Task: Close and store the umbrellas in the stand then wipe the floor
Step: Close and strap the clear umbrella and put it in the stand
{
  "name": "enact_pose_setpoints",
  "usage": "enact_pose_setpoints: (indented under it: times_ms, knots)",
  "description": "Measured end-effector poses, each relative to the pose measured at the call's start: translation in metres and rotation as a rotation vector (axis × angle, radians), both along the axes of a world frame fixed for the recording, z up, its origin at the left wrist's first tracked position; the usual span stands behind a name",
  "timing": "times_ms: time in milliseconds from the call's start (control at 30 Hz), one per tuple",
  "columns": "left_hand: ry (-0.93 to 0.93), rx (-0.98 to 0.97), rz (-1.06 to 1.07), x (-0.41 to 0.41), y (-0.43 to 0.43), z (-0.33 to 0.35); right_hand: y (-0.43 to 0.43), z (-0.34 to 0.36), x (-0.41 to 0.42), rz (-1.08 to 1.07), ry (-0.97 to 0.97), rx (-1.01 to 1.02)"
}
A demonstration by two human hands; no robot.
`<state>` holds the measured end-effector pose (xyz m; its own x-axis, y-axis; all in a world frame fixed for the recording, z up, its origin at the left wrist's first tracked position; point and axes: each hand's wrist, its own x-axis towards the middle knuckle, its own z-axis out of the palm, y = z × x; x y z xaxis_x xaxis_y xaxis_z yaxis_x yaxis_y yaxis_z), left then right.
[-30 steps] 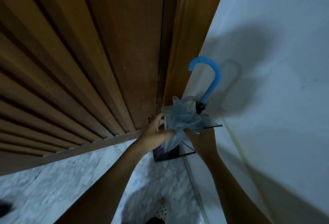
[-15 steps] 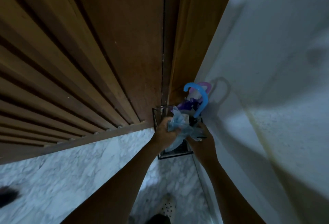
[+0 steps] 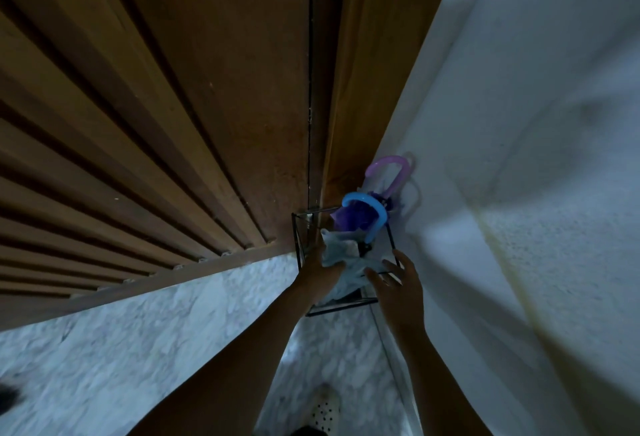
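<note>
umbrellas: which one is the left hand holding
The blue-handled umbrella: the left hand grips its pale canopy. The purple-handled umbrella stands behind it in the stand, untouched.

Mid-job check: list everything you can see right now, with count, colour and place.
Pale blue umbrella with curved blue plastic handle: one, folded, upright in the stand.
Purple umbrella with curved lilac plastic handle: one, in the same stand, behind the blue one, nearer the wall.
Black wire umbrella stand: one, on the floor in the corner.
Brown slatted wooden panel: one, left and ahead.
White wall: one, right.
White-grey marble floor: one, below.
White dotted shoe: one, bottom edge.
Left hand: grips the pale blue canopy.
Right hand: fingers spread beside the stand's rim, holding nothing.
</note>
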<state>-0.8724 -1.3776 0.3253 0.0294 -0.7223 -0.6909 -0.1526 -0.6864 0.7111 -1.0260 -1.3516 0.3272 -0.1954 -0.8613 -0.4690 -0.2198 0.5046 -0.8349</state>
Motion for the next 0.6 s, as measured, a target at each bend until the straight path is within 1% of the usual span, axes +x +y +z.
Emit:
enact_pose_setpoints:
  times_ms: [100,200,333,433,533,600]
  knots:
    - [0.002,0.004,0.015,-0.001,0.000,0.007,-0.001,0.006,0.003,-0.037,0.040,-0.026]
    - [-0.021,0.054,0.008,0.003,0.003,0.014,0.002,0.015,0.006,-0.056,0.126,-0.042]
    - [0.010,0.056,0.032,0.018,0.011,0.032,0.009,0.044,0.016,-0.037,0.245,-0.064]
    - [0.002,0.026,0.012,0.036,0.018,0.070,0.016,0.079,0.029,0.068,0.319,-0.071]
    - [-0.004,-0.047,-0.008,0.062,0.032,0.129,0.026,0.131,0.049,0.200,0.362,-0.126]
    - [-0.065,-0.125,-0.035,0.084,0.045,0.174,0.035,0.172,0.065,0.289,0.365,-0.152]
